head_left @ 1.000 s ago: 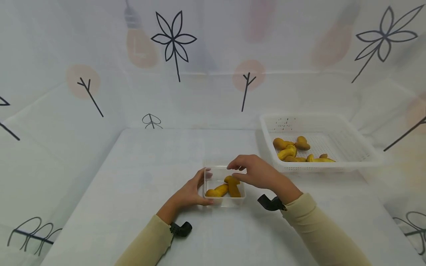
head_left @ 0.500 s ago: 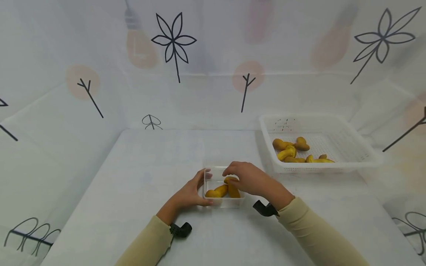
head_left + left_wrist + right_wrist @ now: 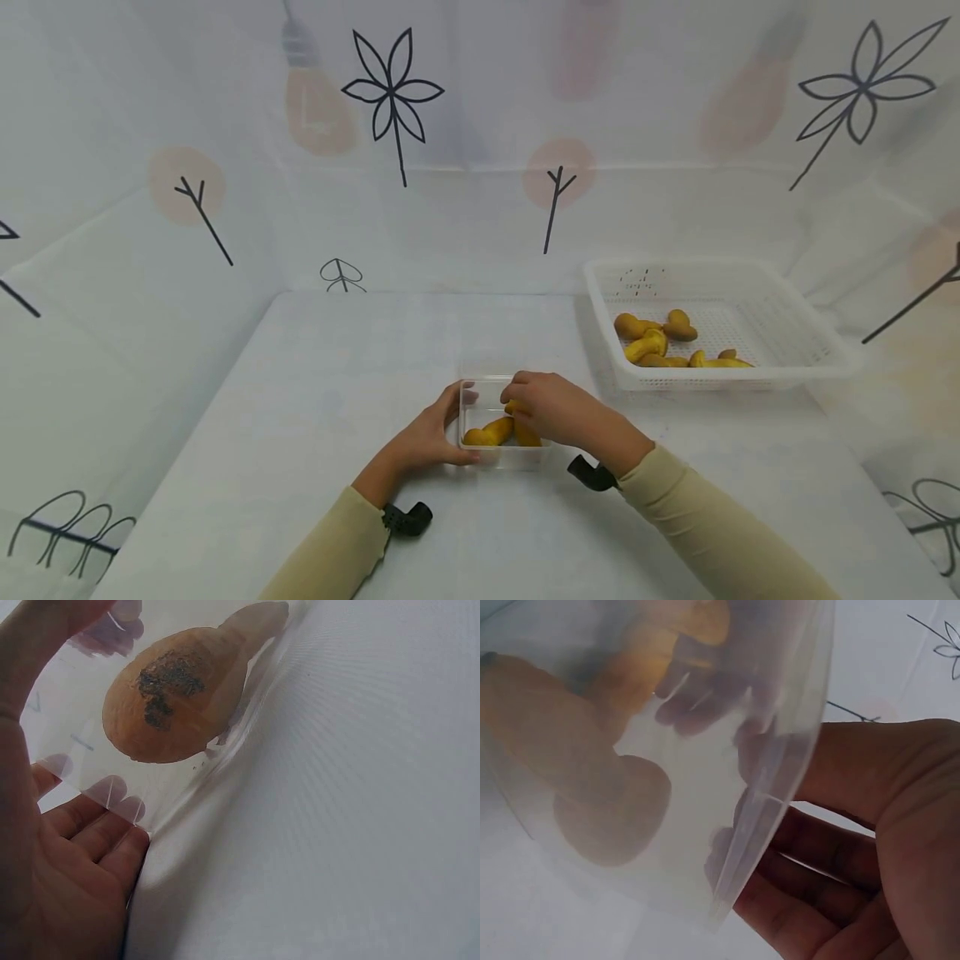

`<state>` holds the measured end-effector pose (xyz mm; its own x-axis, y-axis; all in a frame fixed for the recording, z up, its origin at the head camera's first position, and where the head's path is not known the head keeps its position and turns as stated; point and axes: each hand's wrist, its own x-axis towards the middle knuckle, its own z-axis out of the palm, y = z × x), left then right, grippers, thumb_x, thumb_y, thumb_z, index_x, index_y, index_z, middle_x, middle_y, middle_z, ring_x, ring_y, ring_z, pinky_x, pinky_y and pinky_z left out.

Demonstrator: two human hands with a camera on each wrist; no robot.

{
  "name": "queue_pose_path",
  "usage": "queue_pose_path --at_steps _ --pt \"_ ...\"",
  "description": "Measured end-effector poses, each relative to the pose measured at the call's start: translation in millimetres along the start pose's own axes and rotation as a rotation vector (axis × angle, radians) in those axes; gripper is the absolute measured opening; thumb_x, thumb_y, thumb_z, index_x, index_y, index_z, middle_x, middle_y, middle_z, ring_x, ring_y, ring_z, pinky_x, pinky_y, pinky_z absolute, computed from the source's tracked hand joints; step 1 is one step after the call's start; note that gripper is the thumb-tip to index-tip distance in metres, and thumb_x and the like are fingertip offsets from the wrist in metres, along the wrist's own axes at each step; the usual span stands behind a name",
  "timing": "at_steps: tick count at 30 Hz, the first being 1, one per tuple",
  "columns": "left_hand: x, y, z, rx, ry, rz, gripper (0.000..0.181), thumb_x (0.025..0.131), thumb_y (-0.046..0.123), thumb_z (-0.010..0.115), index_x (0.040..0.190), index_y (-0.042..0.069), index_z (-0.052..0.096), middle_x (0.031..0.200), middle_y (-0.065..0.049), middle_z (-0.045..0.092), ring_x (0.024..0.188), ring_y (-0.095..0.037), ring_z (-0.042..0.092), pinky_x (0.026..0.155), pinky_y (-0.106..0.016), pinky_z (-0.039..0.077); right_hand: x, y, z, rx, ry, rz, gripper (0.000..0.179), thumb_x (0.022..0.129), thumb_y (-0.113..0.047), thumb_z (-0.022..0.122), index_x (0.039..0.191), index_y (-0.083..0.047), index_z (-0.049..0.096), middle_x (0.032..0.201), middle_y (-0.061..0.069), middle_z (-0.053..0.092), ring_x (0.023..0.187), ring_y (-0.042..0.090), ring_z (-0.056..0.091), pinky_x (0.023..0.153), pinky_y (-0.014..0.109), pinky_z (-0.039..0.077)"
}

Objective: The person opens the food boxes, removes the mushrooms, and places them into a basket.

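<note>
A small clear plastic box (image 3: pixel 508 458) stands on the table, two yellow-brown mushrooms lying in it: the left mushroom (image 3: pixel 493 432) and the right mushroom (image 3: pixel 527 434). My left hand (image 3: pixel 430 432) grips the box's left side, fingers behind the back corner and thumb at the front. My right hand (image 3: pixel 558 410) reaches over the right rim and covers part of the right mushroom. Through the clear wall in the right wrist view, its thumb and loosely bent fingers (image 3: pixel 776 896) stand apart, beside a mushroom (image 3: pixel 615 814). Whether they touch it is unclear.
At the back right stands a white perforated basket (image 3: pixel 832 354) with several more mushrooms (image 3: pixel 648 344) along its left and front. A white cloth printed with plants covers the table (image 3: pixel 337 350) and hangs behind it.
My right hand has come down and slightly left into the box, hiding more of the right mushroom. The left hand and the box have stayed in place.
</note>
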<state>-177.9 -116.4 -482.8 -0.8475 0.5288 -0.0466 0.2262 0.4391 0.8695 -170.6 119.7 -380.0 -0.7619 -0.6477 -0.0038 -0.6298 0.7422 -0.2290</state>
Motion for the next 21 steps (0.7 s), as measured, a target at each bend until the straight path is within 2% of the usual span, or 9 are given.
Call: queue_pose_path --at_steps 6,15,21 --pt "-0.9 1.7 -0.2 -0.002 0.001 0.003 0.108 0.070 0.046 0.084 0.152 0.031 0.016 0.155 0.004 0.034 0.147 -0.016 0.029 0.119 -0.040 0.028 4.1 -3.7 -0.2 -0.061 -0.027 -0.016 0.016 0.088 -0.011 0.068 0.104 -0.012 0.072 0.098 0.001 0.068 0.084 0.015 0.060 0.083 0.031 0.057" --pt "-0.2 -0.4 -1.1 -0.006 -0.005 0.016 0.112 0.068 0.049 0.084 0.153 0.025 0.016 0.155 0.003 0.035 0.147 -0.017 0.029 0.119 -0.041 0.029 10.2 -5.7 1.6 -0.218 -0.074 -0.025 0.010 0.089 -0.013 0.069 0.098 -0.011 0.073 0.093 0.001 0.067 0.077 0.014 0.059 0.078 0.027 0.058" --pt "0.1 -2.6 -1.5 -0.006 -0.005 0.027 0.111 0.068 0.049 0.084 0.153 0.027 0.016 0.155 0.004 0.035 0.146 -0.017 0.029 0.119 -0.041 0.029 13.0 -5.6 3.2 -0.314 -0.132 -0.019 0.012 0.084 -0.011 0.074 0.097 -0.012 0.073 0.090 0.002 0.066 0.074 0.014 0.057 0.077 0.025 0.058"
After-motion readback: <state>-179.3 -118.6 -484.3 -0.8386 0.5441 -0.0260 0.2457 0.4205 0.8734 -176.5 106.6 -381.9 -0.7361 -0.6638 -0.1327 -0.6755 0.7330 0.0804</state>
